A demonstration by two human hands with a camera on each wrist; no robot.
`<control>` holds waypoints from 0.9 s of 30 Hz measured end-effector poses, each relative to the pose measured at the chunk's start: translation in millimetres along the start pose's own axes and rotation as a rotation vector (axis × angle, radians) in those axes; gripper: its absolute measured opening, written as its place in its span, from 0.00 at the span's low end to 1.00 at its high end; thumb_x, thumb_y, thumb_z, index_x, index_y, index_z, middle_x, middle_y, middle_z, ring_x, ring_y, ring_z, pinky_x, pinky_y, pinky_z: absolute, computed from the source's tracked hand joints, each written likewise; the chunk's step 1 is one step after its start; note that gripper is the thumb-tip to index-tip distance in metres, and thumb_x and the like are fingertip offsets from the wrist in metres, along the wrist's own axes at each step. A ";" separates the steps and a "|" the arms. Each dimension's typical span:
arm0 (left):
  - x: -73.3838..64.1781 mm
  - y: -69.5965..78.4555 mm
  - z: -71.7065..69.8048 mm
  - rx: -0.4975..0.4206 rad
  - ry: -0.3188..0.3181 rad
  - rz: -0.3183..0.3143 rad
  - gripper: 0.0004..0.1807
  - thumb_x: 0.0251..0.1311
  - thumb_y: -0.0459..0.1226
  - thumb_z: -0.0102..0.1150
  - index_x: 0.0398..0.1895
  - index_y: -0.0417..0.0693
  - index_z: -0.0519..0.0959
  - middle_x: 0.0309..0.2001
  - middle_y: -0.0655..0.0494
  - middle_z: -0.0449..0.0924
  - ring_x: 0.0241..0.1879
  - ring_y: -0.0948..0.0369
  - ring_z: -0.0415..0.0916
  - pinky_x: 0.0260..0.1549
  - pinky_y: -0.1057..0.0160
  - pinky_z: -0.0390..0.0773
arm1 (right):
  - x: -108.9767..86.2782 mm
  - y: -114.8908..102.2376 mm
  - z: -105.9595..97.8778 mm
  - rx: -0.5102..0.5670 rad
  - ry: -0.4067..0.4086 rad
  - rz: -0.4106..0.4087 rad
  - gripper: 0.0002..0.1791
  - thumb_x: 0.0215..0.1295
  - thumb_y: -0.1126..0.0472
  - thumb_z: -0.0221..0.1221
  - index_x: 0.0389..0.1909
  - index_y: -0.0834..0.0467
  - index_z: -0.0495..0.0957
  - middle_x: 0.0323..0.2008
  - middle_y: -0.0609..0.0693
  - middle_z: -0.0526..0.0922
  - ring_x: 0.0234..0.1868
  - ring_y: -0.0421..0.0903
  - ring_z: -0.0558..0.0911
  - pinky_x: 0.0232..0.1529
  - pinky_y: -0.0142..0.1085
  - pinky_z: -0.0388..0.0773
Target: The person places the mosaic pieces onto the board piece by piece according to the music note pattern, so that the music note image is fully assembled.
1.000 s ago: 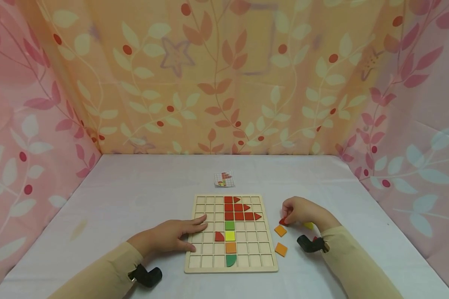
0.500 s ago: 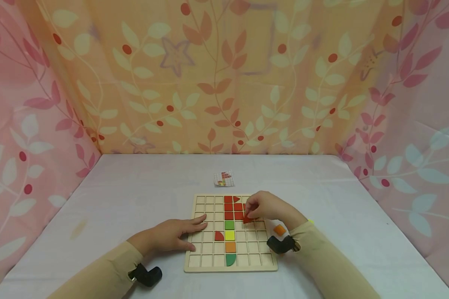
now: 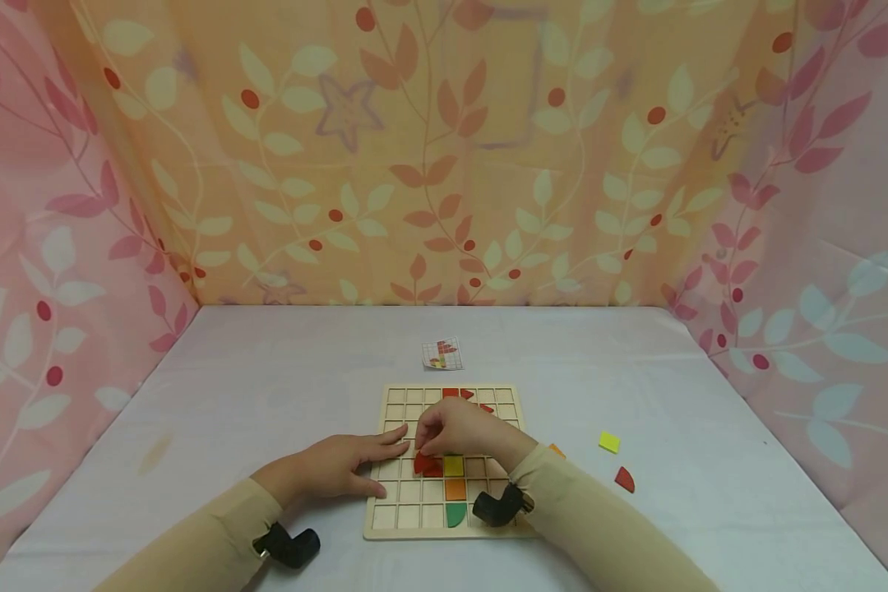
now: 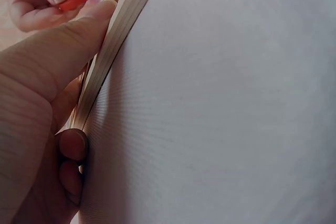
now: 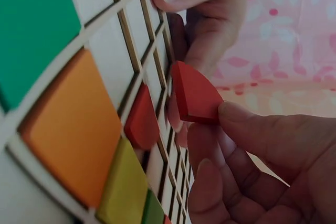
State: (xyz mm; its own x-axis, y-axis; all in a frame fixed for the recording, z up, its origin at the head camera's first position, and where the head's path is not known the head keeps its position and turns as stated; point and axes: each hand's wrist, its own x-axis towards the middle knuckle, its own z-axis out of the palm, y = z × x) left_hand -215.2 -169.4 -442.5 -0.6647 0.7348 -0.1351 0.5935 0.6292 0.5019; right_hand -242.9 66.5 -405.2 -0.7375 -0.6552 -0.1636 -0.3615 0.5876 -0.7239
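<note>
My right hand (image 3: pixel 462 426) pinches a red quarter-circle tile (image 5: pixel 198 97) between thumb and fingers, tilted just off the wooden grid board (image 3: pixel 409 518). Beside it, another red quarter-circle tile (image 5: pixel 143 119) lies in a cell, left of a yellow square tile (image 3: pixel 453 466). Below the yellow come an orange square (image 3: pixel 455 490) and a green quarter-circle tile (image 3: pixel 455 515). My left hand (image 3: pixel 333 467) rests on the board's left edge with fingers extended; its thumb (image 4: pixel 89 27) touches the rim. The right hand covers most of the red tiles in the upper rows.
Behind the board lies a small pattern card (image 3: pixel 442 353). To the right are a loose yellow square (image 3: pixel 609 442) and a red quarter-circle piece (image 3: pixel 625 479). An orange tile (image 3: pixel 557 450) is partly hidden by the right sleeve. Patterned cloth walls enclose the white table.
My right hand has picked up a red quarter-circle tile from the right of the board and carried it leftward across to the red tile beside the yellow one. The left hand has stayed put.
</note>
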 end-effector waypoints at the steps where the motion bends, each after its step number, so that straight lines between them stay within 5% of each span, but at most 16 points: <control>1: 0.0 -0.1 0.0 0.001 0.000 0.000 0.38 0.51 0.62 0.53 0.67 0.69 0.58 0.70 0.69 0.47 0.66 0.62 0.54 0.59 0.50 0.61 | 1.2 -1.3 1.5 0.005 0.001 0.004 0.07 0.53 0.67 0.63 0.22 0.51 0.81 0.19 0.42 0.80 0.22 0.37 0.74 0.26 0.29 0.73; 27: -0.6 -2.5 1.1 -0.003 0.013 -0.028 0.39 0.49 0.63 0.54 0.66 0.71 0.58 0.69 0.75 0.47 0.65 0.61 0.57 0.58 0.51 0.62 | 16.3 -10.8 9.6 -0.039 -0.024 0.060 0.07 0.53 0.67 0.63 0.23 0.51 0.84 0.24 0.41 0.82 0.23 0.38 0.72 0.23 0.28 0.71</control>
State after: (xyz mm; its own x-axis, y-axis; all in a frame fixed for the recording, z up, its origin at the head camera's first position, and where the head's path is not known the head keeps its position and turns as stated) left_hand -215.8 -171.2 -444.6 -0.6867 0.7138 -0.1380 0.5734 0.6484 0.5008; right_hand -245.5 44.9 -406.5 -0.7449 -0.6292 -0.2218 -0.3392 0.6436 -0.6861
